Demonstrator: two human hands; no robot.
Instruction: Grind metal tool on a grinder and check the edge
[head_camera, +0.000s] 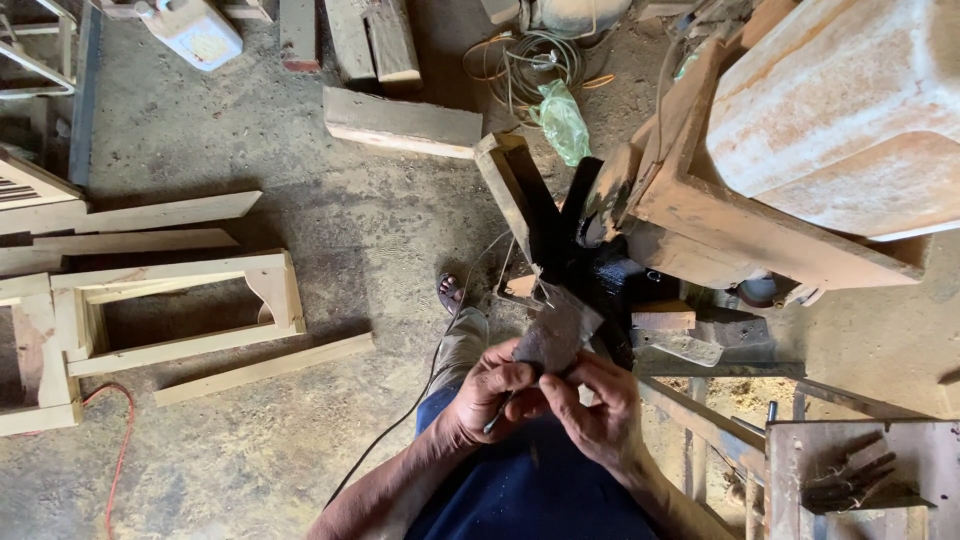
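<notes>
Head view, held thing: a flat, grey, worn sheet (558, 330), roughly 4-sided, rises from between both hands; whether it is abrasive paper or thin metal cannot be told.
Head view, long axis: the sheet runs from lower left to upper right, its free end tilted away from the person toward the dark machine base (600, 275).
Head view, left hand (492, 388): fingers curled narrow, pinching the lower left edge of the sheet; a thin dark tip shows under the fingers, too small to name.
Head view, right hand (592, 402): fingers closed narrow on the lower right edge, thumb lying across toward the left hand.
Head view, nearness: both hands touch the sheet and touch each other; neither is clearly nearer, since the grip is shared at the bottom edge.
Head view, direction: the sheet lies just ahead of and above the hands, over the person's lap in blue cloth (530, 490).
Head view, foot: a sandalled foot (450, 293) rests on the floor just left of the machine base.
Head view, floor: a bare wooden frame (175, 310) lies well apart to the left, with loose planks (400, 122) beyond.
Head view, bench: an orange-stained wooden bench (760, 235) stands to the right, bearing a pale stained block (840, 110).
Head view, cable: a thin black cable (400, 440) runs across the floor past the left forearm.
</notes>
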